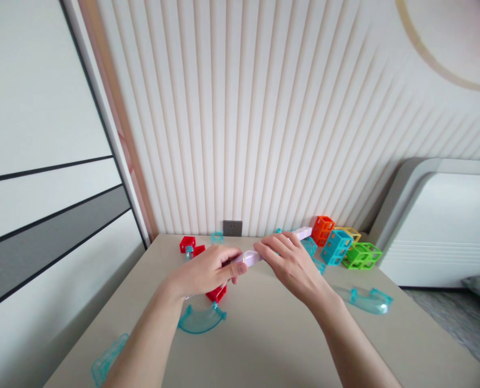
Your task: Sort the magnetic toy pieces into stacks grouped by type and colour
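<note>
Both of my hands are over the middle of the table. My left hand (213,265) is closed, its thumb and fingers pinching a pale lavender toy piece (250,258). My right hand (288,258) has its fingers bent down over the right end of that piece. Beyond its knuckles another lavender length (303,233) shows; whether the two are joined is hidden. Just below my left hand lie a red cube frame (217,293) and a clear teal curved track piece (201,320).
Red cube frames (187,244) lie at the back left. Toward the back right stand orange (322,230), blue (337,247) and green cube frames (362,255). A teal chute piece (371,300) lies right, teal frames (108,360) front left. Behind is a ribbed wall with a socket (232,228).
</note>
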A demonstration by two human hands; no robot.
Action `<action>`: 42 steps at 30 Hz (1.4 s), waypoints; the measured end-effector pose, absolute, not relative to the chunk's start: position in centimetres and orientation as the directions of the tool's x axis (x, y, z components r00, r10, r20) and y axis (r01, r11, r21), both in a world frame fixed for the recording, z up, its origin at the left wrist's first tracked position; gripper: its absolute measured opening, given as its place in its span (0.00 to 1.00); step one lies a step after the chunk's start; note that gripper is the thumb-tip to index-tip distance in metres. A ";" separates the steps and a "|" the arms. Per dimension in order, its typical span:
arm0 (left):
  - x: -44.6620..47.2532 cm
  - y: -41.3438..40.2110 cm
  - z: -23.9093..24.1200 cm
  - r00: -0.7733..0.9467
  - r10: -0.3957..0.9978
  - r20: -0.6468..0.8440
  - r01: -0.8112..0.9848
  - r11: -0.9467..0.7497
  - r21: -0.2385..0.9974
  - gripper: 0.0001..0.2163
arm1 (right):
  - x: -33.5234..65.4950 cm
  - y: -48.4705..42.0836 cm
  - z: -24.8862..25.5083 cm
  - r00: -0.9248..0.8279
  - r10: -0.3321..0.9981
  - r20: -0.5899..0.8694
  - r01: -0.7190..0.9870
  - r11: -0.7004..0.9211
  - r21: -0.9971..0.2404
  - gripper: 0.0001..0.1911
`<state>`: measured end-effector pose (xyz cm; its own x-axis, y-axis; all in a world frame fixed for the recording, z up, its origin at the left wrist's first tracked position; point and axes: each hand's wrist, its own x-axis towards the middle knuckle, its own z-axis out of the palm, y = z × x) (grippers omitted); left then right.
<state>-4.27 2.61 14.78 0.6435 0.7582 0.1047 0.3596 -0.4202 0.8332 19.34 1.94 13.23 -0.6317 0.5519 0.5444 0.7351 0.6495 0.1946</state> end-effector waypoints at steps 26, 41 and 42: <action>-3.7 4.2 13.9 0.620 0.620 0.480 0.725 -0.688 -0.047 0.09 | 16.7 -0.3 13.0 -0.388 0.831 0.399 0.907 0.422 0.004 0.09; -3.2 4.2 13.8 0.598 0.366 0.713 0.690 -0.687 -0.226 0.13 | 16.3 -3.8 11.7 -0.266 0.945 0.190 0.697 0.325 -0.639 0.10; -3.1 4.3 13.7 0.603 0.376 0.703 0.694 -0.681 -0.232 0.12 | 16.8 -4.4 11.2 -0.266 0.950 0.163 0.705 0.307 -0.639 0.10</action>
<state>-3.12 4.32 13.73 0.6035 0.3761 0.7031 0.6944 -0.6813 -0.2316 16.77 -4.37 11.16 -0.2664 0.9500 0.1630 0.7050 0.3074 -0.6391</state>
